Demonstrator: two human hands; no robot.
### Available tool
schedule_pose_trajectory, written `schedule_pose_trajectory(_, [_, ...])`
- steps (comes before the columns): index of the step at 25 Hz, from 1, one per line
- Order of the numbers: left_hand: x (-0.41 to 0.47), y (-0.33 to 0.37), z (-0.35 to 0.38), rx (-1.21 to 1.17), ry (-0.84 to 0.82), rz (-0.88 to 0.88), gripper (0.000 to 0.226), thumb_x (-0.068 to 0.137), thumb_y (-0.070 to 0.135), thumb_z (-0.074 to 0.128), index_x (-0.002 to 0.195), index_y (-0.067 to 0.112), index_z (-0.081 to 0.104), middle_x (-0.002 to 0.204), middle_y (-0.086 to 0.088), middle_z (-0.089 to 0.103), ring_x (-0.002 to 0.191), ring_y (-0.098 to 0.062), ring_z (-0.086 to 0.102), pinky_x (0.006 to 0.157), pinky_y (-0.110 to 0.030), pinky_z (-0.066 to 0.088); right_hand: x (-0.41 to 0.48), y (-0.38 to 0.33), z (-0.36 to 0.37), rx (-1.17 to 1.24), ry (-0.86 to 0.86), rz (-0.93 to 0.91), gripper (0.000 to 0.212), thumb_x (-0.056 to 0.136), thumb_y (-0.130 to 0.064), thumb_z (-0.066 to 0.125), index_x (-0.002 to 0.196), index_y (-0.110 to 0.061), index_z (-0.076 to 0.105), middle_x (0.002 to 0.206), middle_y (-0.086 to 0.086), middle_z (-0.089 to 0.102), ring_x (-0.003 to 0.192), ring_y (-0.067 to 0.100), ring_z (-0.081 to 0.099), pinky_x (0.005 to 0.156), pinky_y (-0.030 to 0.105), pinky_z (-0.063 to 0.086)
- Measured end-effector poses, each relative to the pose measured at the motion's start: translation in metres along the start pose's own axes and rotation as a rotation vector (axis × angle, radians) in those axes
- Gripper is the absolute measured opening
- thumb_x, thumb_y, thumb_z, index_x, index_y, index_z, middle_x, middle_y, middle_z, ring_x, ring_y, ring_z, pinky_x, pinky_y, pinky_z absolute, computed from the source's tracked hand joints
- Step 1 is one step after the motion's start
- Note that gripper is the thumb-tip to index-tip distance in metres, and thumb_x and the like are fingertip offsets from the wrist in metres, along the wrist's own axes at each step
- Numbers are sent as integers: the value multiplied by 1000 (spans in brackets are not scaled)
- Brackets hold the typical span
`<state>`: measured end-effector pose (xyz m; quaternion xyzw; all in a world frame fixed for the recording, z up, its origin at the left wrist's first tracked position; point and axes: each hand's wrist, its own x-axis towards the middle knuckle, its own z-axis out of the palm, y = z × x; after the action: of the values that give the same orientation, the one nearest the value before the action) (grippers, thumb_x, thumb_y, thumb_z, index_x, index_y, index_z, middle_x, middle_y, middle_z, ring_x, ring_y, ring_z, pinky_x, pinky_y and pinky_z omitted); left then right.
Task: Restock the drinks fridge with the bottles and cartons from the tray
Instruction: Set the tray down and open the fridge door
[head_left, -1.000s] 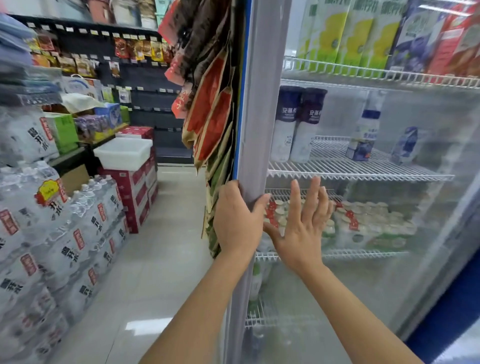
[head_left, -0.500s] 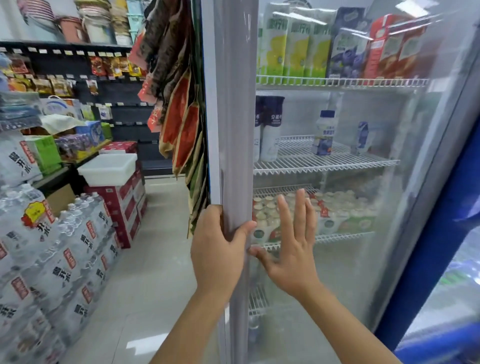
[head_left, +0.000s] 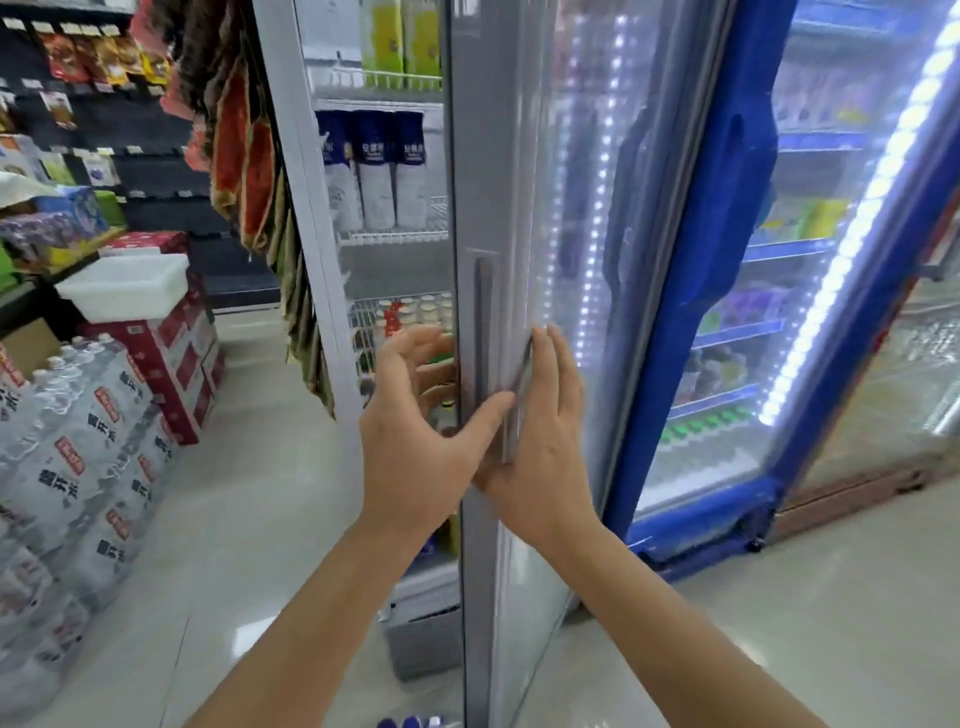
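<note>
- Both hands clasped on the fridge door (head_left: 483, 218) edge: left hand (head_left: 415, 441) wrapped loosely round the near side, fingers spread wide, thumb pressed across the grey frame; right hand (head_left: 545, 447) laid flat against the glass face, fingers straight up.
- Door seen edge-on, swung open, running floor to top between the two wrists.
- Left of the grip, behind the left fingers: drinks fridge (head_left: 384, 270) interior with wire shelves.
- Right of the grip: blue-framed cooler (head_left: 727, 260), lit by a white strip.
- Far left and below the grip: stacked water packs (head_left: 78, 457) on the floor.
- Above the grip, inside the fridge: tall white-and-navy bottles (head_left: 376, 171) on a shelf; green cartons (head_left: 405, 36) higher up.
- Level with the left fingertips: small white-capped bottles (head_left: 410, 312) on the shelf.
- Tray cannot be made out for certain.
</note>
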<state>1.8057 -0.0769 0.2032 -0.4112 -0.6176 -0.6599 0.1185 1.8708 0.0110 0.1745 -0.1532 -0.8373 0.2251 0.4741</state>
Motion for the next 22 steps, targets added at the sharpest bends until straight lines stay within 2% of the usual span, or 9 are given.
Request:
schedule_pose_trajectory(2, [-17, 21, 19, -34, -68, 25, 62, 70, 25, 79, 123, 23, 48, 116, 0, 61, 106, -14, 63, 88, -32, 55, -20, 7, -26, 3, 112, 46, 92, 75, -26, 71, 146, -15, 14, 152, 7, 21, 142, 15, 17, 114, 12, 11])
schedule_pose_trajectory(4, [-30, 40, 42, -33, -125, 84, 61, 70, 25, 77, 124, 26, 48, 114, 4, 58, 104, -1, 58, 87, -19, 51, -37, 12, -55, 7, 208, 113, 83, 76, -21, 70, 144, -9, 23, 144, 10, 34, 133, 17, 35, 106, 10, 28])
schedule_pose_trajectory(6, [-42, 59, 71, -42, -166, 138, 63, 70, 25, 78, 126, 23, 47, 111, 5, 53, 103, 6, 53, 86, -10, 46, -54, 19, -86, -6, 313, 161, 76, 76, -22, 69, 140, -5, 32, 134, 13, 45, 120, 16, 46, 95, 6, 36])
schedule_pose_trajectory(9, [-61, 85, 120, -173, -317, 74, 70, 73, 26, 77, 133, 24, 42, 119, 6, 51, 113, -3, 52, 92, -23, 50, -74, 37, -131, -26, 421, 175, 52, 87, -28, 55, 135, -11, 44, 125, 12, 55, 111, 17, 58, 92, 18, 49])
schedule_pose_trajectory(11, [-72, 104, 153, -191, -378, 75, 70, 75, 26, 75, 134, 27, 37, 116, 12, 49, 110, 1, 50, 90, -26, 51, -78, 42, -164, -122, 453, 262, 34, 92, -15, 52, 126, -20, 52, 114, 4, 61, 97, -3, 62, 80, 12, 51])
schedule_pose_trajectory(13, [-79, 119, 185, -188, -396, 122, 66, 75, 23, 73, 131, 27, 38, 108, 14, 45, 103, -3, 51, 87, -29, 51, -79, 54, -194, -56, 498, 347, 43, 79, -18, 58, 119, -33, 49, 106, -10, 58, 87, -14, 56, 76, 3, 45])
schedule_pose_trajectory(17, [-82, 136, 246, -358, -549, 75, 65, 70, 14, 73, 126, 28, 43, 110, 4, 57, 100, -12, 58, 82, -40, 56, -73, 84, -249, 54, 622, 434, 45, 70, -17, 64, 114, -7, 59, 87, -16, 67, 79, -3, 62, 74, 21, 50])
schedule_pose_trajectory(19, [-84, 141, 274, -406, -602, 61, 66, 69, 10, 72, 126, 27, 44, 109, 2, 59, 96, -12, 60, 80, -40, 56, -72, 97, -275, 46, 623, 450, 40, 73, -11, 64, 113, -7, 61, 86, -14, 69, 78, 2, 65, 73, 25, 52])
schedule_pose_trajectory(22, [-85, 149, 309, -448, -648, 40, 64, 70, 7, 71, 126, 25, 45, 105, 8, 59, 93, -12, 60, 83, -38, 55, -69, 111, -301, 80, 612, 496, 38, 75, -4, 67, 112, -8, 61, 92, 4, 71, 84, 17, 70, 78, 36, 57])
